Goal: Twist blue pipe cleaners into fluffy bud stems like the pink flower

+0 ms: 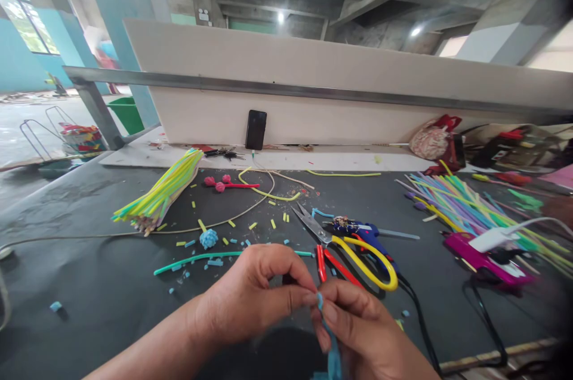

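Observation:
My left hand [264, 296] and my right hand [358, 320] meet at the lower middle. Thumb and fingers of the left pinch the top end of a soft blue strip [332, 353]. Lower down, the right hand's fingers close round the same strip, which hangs toward the bottom edge. Just beyond the hands lie yellow-handled scissors [320, 228] with parted blades, a red-handled tool [342, 268] and a blue glue gun [369, 237] with a clear stick in its back. A teal stem [192, 260] runs behind my left hand. Past it sits a knobbly blue ball [208, 239] on a yellow stem.
Bundled yellow-green stems [163, 189] lie left; loose multicoloured stems [465, 201] spread right, beside a magenta power strip [487, 263] with a white plug. A phone [256, 129] leans on the back board, its cable crossing the table. Pink balls [219, 187] and cut bits lie about.

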The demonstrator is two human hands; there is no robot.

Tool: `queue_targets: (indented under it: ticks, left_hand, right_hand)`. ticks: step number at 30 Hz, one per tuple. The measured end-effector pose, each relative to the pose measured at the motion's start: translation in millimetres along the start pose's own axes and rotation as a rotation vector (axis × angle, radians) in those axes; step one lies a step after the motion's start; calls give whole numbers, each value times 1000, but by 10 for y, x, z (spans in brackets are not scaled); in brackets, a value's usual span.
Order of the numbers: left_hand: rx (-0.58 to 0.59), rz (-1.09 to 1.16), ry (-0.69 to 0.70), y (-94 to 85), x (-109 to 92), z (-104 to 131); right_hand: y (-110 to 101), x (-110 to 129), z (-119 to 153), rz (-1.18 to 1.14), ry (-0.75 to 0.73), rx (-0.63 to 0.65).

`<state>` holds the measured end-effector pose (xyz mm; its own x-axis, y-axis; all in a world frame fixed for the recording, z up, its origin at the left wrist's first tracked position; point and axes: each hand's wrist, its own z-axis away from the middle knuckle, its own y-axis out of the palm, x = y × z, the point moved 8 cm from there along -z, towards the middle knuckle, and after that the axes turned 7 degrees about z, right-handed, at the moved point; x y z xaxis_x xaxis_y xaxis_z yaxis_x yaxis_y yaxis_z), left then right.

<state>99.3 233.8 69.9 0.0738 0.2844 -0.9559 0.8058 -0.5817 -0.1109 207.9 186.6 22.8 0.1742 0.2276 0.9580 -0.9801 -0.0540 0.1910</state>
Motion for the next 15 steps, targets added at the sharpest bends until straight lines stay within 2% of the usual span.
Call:
queue_targets:
  ticks: [3,5,7,9,11,12,13,14,15]
  left_hand:
    - [-106,20,-127,27,89,25]
    - [-213,68,-224,43,156,49]
    - [-330,106,-317,60,221,85]
    - [-394,155,-366,106,265,112]
    - [-407,228,-382,166,306,126]
    - [-407,275,-385,188,330,130]
    - [-410,322,-390,197,357,136]
    - [-416,361,-396,192,382,141]
    - [-418,395,-398,178,400,141]
  right_hand:
    - [-58,104,-3,177,-99,-96]
    - [-100,167,-4,374,-164,-159]
    - [-127,258,18,624,-294,-240]
    - [-76,389,95,897,-543,-327]
    - [48,486,231,1117,-847,-409]
    - [107,499,281,1192,-952,-431]
    - [142,503,302,1239,-1003,-446]
    - [145,499,279,1257,-981,-440]
    - [117,486,215,1242,-887,-414]
